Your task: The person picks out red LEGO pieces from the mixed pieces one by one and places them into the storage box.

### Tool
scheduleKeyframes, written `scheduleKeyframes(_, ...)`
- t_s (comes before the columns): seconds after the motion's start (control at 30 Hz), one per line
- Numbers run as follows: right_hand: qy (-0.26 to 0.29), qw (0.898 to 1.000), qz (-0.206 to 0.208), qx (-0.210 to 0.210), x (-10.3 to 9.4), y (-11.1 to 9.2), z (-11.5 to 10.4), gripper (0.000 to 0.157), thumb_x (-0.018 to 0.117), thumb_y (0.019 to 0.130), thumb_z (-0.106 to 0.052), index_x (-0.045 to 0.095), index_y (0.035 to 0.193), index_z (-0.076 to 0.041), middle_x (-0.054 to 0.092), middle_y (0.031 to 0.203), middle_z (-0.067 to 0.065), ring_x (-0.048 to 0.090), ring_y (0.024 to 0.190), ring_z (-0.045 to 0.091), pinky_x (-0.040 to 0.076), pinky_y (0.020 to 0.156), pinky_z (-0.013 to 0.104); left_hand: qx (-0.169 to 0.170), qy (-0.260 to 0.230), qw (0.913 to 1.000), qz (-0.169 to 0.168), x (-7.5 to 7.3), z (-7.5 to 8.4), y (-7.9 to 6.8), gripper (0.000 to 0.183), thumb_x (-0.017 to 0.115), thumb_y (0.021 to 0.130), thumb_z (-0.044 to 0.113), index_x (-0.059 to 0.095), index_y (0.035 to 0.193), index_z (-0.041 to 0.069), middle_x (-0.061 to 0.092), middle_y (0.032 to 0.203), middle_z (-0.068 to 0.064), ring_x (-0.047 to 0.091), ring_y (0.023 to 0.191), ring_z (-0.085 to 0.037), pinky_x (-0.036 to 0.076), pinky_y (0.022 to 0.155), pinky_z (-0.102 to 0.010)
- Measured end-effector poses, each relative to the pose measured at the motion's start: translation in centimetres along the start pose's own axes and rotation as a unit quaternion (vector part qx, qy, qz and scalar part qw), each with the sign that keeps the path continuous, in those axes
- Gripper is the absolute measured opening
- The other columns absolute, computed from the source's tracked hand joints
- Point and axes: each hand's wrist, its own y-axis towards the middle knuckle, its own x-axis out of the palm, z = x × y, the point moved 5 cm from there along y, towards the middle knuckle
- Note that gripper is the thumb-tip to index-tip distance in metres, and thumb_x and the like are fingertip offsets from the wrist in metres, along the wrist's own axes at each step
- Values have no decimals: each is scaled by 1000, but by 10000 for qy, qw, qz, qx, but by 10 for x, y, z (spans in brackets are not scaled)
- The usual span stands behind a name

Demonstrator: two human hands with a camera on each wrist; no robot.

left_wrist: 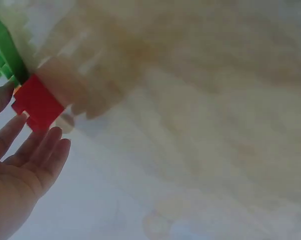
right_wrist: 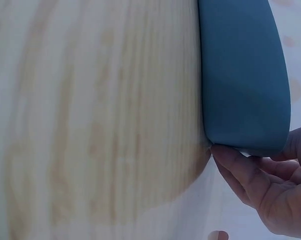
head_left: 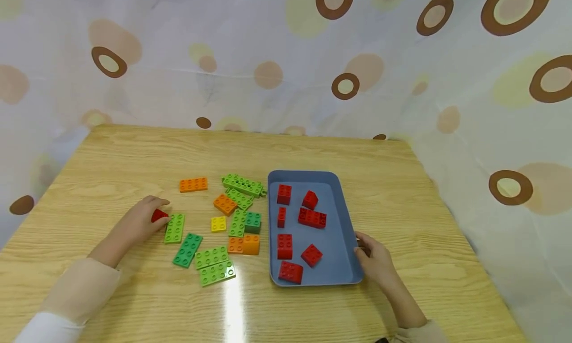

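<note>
At the left of the pile, my left hand [head_left: 144, 219] pinches a red brick [head_left: 159, 215] between thumb and fingers, beside a light green brick [head_left: 175, 228]. The left wrist view shows the red brick [left_wrist: 38, 102] at the fingertips, close to a green brick [left_wrist: 6, 47]. My right hand [head_left: 376, 260] grips the right side of a blue-grey tray [head_left: 350, 234], its fingers [right_wrist: 240, 167] at the tray's edge in the right wrist view. Several red bricks lie apart inside the tray, among them a long one [head_left: 312, 218] and a rounded one [head_left: 290, 272].
Left of the tray lie several loose bricks: an orange brick [head_left: 193, 184], a yellow brick [head_left: 218, 224], a dark green brick [head_left: 187, 250] and light green bricks [head_left: 216, 273]. Everything stands on a wooden table [head_left: 339, 313]. A patterned cloth [head_left: 241, 50] hangs behind it.
</note>
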Motion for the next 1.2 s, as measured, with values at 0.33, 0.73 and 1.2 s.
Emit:
scheduleKeyframes(0.33,-12,10000,65,-67,-3,-2,1,38,49,89,5,48,126,13,60,110,30,61,100,34,51,73,24,99,-9,9997,211,4,-2,-12,31,62,87,8,58,109,-13,58,102,-28,57,94,-41,48,82,-53)
scheduleKeyframes(0.73,-23,9999,67,-110,-2,-1,-1,38,48,90,4,48,127,13,60,112,30,60,100,35,52,78,33,29,-132,9996,265,-10,10,-3,34,62,88,9,56,113,-14,55,108,-30,56,96,-41,50,79,-51)
scheduleKeyframes(1.2,20,9997,194,-146,-1,0,-2,37,49,87,6,51,124,13,62,109,29,61,98,34,52,75,29,2006,-108,9788,393,4,153,44,29,66,86,11,62,111,-3,60,106,-16,58,91,-24,54,77,-34)
